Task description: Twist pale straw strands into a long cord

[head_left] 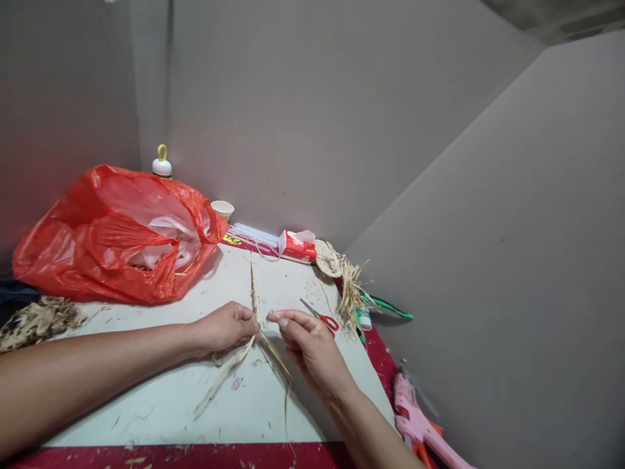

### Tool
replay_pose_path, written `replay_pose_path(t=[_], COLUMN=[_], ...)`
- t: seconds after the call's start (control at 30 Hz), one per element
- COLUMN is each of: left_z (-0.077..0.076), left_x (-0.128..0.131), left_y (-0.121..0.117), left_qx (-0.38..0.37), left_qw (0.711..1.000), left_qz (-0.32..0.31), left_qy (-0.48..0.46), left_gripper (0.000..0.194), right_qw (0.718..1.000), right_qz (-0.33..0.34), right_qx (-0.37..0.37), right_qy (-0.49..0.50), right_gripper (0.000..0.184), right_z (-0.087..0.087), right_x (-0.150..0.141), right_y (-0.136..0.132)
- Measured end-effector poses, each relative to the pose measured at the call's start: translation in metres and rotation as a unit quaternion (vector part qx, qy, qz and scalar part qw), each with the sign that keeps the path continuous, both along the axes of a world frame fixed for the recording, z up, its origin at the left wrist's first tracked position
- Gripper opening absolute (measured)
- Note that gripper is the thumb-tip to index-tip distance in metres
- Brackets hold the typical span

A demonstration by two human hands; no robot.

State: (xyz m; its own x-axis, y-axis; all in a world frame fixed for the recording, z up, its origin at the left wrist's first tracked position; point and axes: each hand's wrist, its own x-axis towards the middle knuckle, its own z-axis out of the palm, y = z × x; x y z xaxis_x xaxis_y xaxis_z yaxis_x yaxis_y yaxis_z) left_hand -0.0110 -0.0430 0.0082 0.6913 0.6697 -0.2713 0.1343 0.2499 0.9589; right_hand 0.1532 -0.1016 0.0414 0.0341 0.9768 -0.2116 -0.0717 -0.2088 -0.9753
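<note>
A narrow braid of pale dried plant fibre (254, 286) runs away from me across a white board (156, 410). My left hand (229, 327) is closed on its near end, with thumb and fingers pinched together. Loose strips (225, 376) fan out below that grip toward me, to the left and right. Just right of the braid is my right hand (315, 348), its thumb and index finger pressed together. Whatever is between those fingertips is too small to make out. Red-handled scissors (329, 322) lie beyond the right hand.
A large red plastic bag (102, 260) fills the left side, near a heap of fibre scraps (41, 322). At the back stand a paper cup (222, 210) and a red tissue pack (299, 249). A bundle of dried strips (350, 290) and a pink glue gun (415, 417) are right.
</note>
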Motion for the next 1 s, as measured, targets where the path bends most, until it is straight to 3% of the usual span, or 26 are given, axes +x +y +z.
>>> replay_pose_path(t=[0.13, 0.3, 0.43, 0.63, 0.77, 0.9, 1.0], left_z=[0.001, 0.000, 0.000, -0.001, -0.002, -0.002, -0.001], left_x=[0.000, 0.000, 0.000, 0.000, 0.000, 0.001, 0.002], left_y=[0.000, -0.001, 0.000, 0.001, 0.001, 0.000, -0.002], left_qx=[0.007, 0.005, 0.001, -0.005, -0.016, -0.024, -0.038], left_qw=[1.000, 1.000, 1.000, 1.000, 1.000, 1.000, 0.999], left_qz=[0.004, 0.002, -0.006, 0.001, 0.004, -0.006, -0.010], left_qy=[0.008, 0.010, 0.000, 0.015, 0.001, -0.011, -0.024], left_gripper=[0.027, 0.028, 0.027, 0.027, 0.026, 0.026, 0.026], right_qw=[0.999, 0.992, 0.979, 0.993, 0.993, 0.994, 0.993], right_qz=[-0.031, -0.017, -0.049, -0.048, 0.013, 0.093, 0.106], right_qx=[-0.001, -0.023, -0.008, 0.091, 0.077, 0.021, 0.049], right_qy=[0.028, 0.123, 0.199, 0.060, 0.085, 0.055, -0.021], right_gripper=[0.016, 0.028, 0.021, 0.012, 0.013, 0.015, 0.016], right_z=[-0.001, -0.003, 0.001, 0.034, 0.048, 0.030, 0.010], right_x=[-0.005, -0.008, -0.006, 0.008, 0.013, 0.004, -0.004], right_y=[-0.002, 0.000, 0.003, 0.005, -0.004, -0.004, 0.006])
